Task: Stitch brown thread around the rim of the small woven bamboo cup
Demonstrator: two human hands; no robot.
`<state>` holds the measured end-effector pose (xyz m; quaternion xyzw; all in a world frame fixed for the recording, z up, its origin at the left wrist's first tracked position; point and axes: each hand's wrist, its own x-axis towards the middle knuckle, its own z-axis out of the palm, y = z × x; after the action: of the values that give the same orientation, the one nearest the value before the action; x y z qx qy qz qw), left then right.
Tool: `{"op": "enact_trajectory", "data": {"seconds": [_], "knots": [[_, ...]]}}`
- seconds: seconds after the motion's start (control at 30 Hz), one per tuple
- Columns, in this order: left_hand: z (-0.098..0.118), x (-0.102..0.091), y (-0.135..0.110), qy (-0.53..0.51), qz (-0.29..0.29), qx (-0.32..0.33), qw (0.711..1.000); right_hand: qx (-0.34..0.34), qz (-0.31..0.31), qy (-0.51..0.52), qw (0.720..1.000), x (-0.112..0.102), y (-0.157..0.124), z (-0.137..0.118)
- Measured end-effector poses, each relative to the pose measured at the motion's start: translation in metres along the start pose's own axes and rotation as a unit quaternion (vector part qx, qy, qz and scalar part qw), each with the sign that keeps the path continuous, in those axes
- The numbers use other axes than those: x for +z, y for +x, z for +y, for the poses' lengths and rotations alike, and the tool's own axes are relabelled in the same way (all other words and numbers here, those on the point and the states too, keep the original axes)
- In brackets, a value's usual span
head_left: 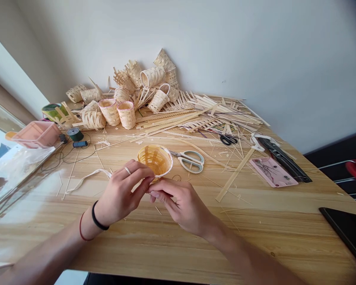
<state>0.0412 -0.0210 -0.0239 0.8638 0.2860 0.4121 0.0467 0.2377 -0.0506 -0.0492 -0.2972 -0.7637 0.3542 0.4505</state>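
Left hand (pixel 126 190): I am pinching; anything held is too small to tell.
Right hand (pixel 184 202): I am pinching likewise, beside my left.
Woven basket (pixel 154 155): sitting just beyond my grip, scissors (pixel 202 158) lying rightward.

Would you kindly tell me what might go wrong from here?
The right hand might brush the nearby white-handled scissors, whose blades point toward the woven basket, and jolt it. The white strip reaching toward the left hand could get caught and dragged.
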Motion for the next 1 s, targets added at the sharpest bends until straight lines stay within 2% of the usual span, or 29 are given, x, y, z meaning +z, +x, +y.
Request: {"op": "enact_trajectory", "data": {"seconds": [0.13,0.3,0.63,0.8,1.0], "knots": [[0.000,0.000,-0.001,0.008,0.014,-0.008,1.000,0.006,-0.018,-0.023,1.000,-0.006,0.000,-0.003],[-0.001,0.000,0.000,0.012,0.018,-0.011,1.000,-0.017,-0.029,-0.039,0.999,-0.011,0.000,-0.003],[-0.003,0.000,-0.001,0.000,0.012,0.009,1.000,-0.049,0.023,-0.058,0.997,-0.008,0.000,0.003],[-0.001,-0.001,-0.001,0.021,0.026,-0.002,0.999,-0.035,-0.015,-0.062,0.997,-0.012,0.000,0.002],[-0.005,-0.002,-0.001,0.023,0.039,-0.022,0.999,-0.018,-0.030,-0.061,0.998,-0.025,0.003,-0.009]]}}
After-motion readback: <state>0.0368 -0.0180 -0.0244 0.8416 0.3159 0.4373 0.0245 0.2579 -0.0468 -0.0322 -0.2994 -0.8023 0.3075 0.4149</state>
